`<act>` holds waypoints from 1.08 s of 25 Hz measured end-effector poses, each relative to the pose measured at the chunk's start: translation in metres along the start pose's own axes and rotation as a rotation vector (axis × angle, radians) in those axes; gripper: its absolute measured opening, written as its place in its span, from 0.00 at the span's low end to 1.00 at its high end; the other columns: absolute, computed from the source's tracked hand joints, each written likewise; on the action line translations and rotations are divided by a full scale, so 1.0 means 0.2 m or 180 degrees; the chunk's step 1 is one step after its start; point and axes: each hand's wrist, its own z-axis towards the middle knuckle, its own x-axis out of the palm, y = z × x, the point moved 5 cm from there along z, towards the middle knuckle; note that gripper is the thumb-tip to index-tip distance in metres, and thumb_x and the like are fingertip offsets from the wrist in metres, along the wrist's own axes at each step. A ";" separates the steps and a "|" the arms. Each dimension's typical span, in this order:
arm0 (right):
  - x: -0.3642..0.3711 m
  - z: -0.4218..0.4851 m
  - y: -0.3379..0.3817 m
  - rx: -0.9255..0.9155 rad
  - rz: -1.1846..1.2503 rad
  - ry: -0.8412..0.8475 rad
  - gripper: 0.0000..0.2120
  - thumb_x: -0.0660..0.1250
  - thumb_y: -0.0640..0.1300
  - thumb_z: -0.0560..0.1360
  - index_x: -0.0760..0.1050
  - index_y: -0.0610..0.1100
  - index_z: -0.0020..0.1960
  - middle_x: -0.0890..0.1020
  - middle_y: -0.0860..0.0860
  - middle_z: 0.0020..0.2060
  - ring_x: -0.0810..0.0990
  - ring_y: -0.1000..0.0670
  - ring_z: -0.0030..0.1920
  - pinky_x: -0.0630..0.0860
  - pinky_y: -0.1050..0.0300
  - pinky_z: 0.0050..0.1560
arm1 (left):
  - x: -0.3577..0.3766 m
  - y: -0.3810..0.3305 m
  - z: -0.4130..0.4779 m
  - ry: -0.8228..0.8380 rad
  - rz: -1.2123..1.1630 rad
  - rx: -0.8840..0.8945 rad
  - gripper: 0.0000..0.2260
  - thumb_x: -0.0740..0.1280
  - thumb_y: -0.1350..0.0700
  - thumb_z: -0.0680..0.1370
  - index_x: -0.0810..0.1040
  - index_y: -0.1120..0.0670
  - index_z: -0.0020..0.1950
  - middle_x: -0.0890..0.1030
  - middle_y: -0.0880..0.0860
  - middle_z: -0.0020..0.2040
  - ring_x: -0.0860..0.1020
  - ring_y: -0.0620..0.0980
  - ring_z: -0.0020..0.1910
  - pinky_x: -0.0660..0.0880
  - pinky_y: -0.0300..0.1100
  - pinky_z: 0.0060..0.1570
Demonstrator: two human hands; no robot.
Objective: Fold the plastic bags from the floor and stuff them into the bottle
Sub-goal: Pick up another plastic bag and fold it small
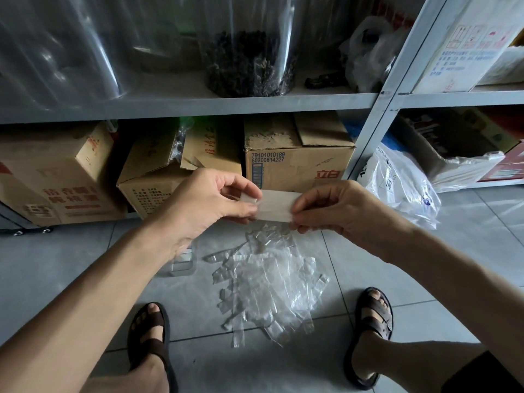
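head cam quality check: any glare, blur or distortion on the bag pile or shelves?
Head view: wide-angle bend in the shelf upright; glare streaks on the clear containers up top; dim, soft light with faint shadows; the bag pile is translucent and low-contrast on the floor tiles; edges slightly soft.

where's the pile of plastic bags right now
In the head view the pile of plastic bags lies on the tiled floor, centre frame, between the two sandalled feet and directly below the folded bag held between the left hand and right hand.
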 end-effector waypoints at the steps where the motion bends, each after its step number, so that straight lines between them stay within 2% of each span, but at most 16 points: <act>1: 0.00 0.00 0.01 0.0005 0.0039 -0.0002 0.04 0.73 0.37 0.65 0.83 0.40 0.40 0.85 0.42 0.38 0.84 0.49 0.38 0.81 0.62 0.43 | -0.01 0.00 0.00 -0.0007 0.0038 -0.0001 0.10 0.75 0.69 0.70 0.85 0.57 0.46 0.86 0.57 0.44 0.84 0.55 0.43 0.83 0.42 0.48; 5: -0.03 0.01 0.04 -0.0091 0.0331 -0.0273 0.05 0.71 0.42 0.68 0.79 0.41 0.41 0.85 0.44 0.44 0.84 0.47 0.46 0.81 0.56 0.52 | -0.02 -0.02 0.00 0.0053 0.0441 0.0108 0.14 0.76 0.69 0.68 0.86 0.52 0.46 0.86 0.56 0.46 0.83 0.59 0.50 0.81 0.53 0.56; 7: -0.02 0.01 0.02 -0.0117 0.0046 -0.0199 0.07 0.72 0.40 0.70 0.79 0.39 0.47 0.84 0.43 0.46 0.83 0.48 0.47 0.81 0.58 0.53 | 0.01 -0.02 -0.02 0.0196 0.0684 0.0165 0.16 0.74 0.71 0.69 0.86 0.49 0.45 0.86 0.57 0.47 0.83 0.59 0.48 0.80 0.54 0.52; 9: 0.03 0.01 -0.02 -0.0017 -0.0402 -0.0083 0.07 0.72 0.36 0.72 0.80 0.38 0.50 0.84 0.44 0.44 0.82 0.52 0.44 0.80 0.62 0.47 | 0.04 -0.02 -0.03 0.0336 0.0774 0.0249 0.18 0.73 0.72 0.69 0.86 0.48 0.45 0.84 0.61 0.47 0.82 0.58 0.43 0.79 0.51 0.46; 11: 0.07 0.02 -0.05 0.0124 -0.0616 -0.0092 0.06 0.73 0.34 0.73 0.82 0.40 0.49 0.85 0.48 0.40 0.82 0.55 0.39 0.78 0.65 0.41 | 0.04 -0.03 -0.03 0.0361 0.0761 0.0319 0.20 0.72 0.72 0.69 0.84 0.47 0.48 0.84 0.62 0.48 0.80 0.60 0.42 0.78 0.52 0.46; 12: 0.08 0.02 -0.06 0.0203 -0.0600 -0.0114 0.05 0.73 0.33 0.73 0.82 0.40 0.48 0.85 0.48 0.39 0.82 0.55 0.38 0.78 0.65 0.40 | 0.03 -0.02 -0.03 0.0340 0.0708 0.0304 0.21 0.71 0.72 0.69 0.83 0.47 0.50 0.84 0.59 0.48 0.80 0.63 0.42 0.78 0.54 0.47; 13: 0.09 0.02 -0.07 0.0288 -0.0543 -0.0114 0.05 0.73 0.33 0.73 0.83 0.39 0.48 0.86 0.47 0.38 0.83 0.54 0.37 0.79 0.65 0.40 | 0.02 -0.01 -0.03 0.0296 0.0618 0.0260 0.22 0.71 0.72 0.70 0.83 0.47 0.53 0.85 0.54 0.47 0.79 0.62 0.41 0.78 0.53 0.47; 15: 0.10 0.01 -0.09 0.0407 -0.0444 -0.0054 0.05 0.72 0.32 0.73 0.82 0.37 0.48 0.86 0.45 0.38 0.84 0.52 0.37 0.80 0.63 0.40 | 0.01 0.01 -0.02 0.0211 0.0439 0.0160 0.24 0.70 0.72 0.71 0.80 0.47 0.58 0.85 0.48 0.43 0.78 0.53 0.39 0.76 0.48 0.49; 17: 0.11 0.01 -0.09 0.0427 -0.0415 -0.0018 0.05 0.72 0.33 0.73 0.82 0.35 0.49 0.86 0.44 0.40 0.84 0.51 0.37 0.80 0.63 0.40 | 0.02 0.03 -0.02 0.0128 0.0291 0.0084 0.24 0.69 0.72 0.72 0.78 0.48 0.60 0.84 0.48 0.42 0.78 0.49 0.41 0.73 0.45 0.51; 22: 0.12 0.01 -0.08 0.0365 -0.0117 -0.0025 0.05 0.69 0.35 0.76 0.83 0.35 0.48 0.85 0.44 0.39 0.84 0.51 0.38 0.79 0.63 0.40 | 0.05 0.03 -0.01 0.0084 0.0152 0.0017 0.22 0.68 0.71 0.74 0.78 0.49 0.61 0.84 0.49 0.41 0.77 0.49 0.43 0.72 0.43 0.51; 24: 0.12 0.01 -0.08 0.0313 -0.0127 -0.0109 0.04 0.69 0.34 0.76 0.83 0.35 0.47 0.85 0.45 0.38 0.84 0.52 0.37 0.79 0.63 0.39 | 0.05 0.03 -0.01 0.0036 0.0048 -0.0029 0.20 0.71 0.67 0.73 0.78 0.49 0.61 0.83 0.49 0.41 0.78 0.49 0.43 0.73 0.44 0.52; 27: 0.10 0.01 -0.07 0.0165 0.0007 -0.0301 0.04 0.69 0.34 0.75 0.82 0.34 0.46 0.85 0.44 0.38 0.84 0.51 0.36 0.79 0.63 0.38 | 0.06 0.05 -0.02 -0.0033 -0.0158 -0.0221 0.20 0.76 0.56 0.67 0.80 0.50 0.58 0.84 0.52 0.45 0.82 0.48 0.45 0.76 0.41 0.51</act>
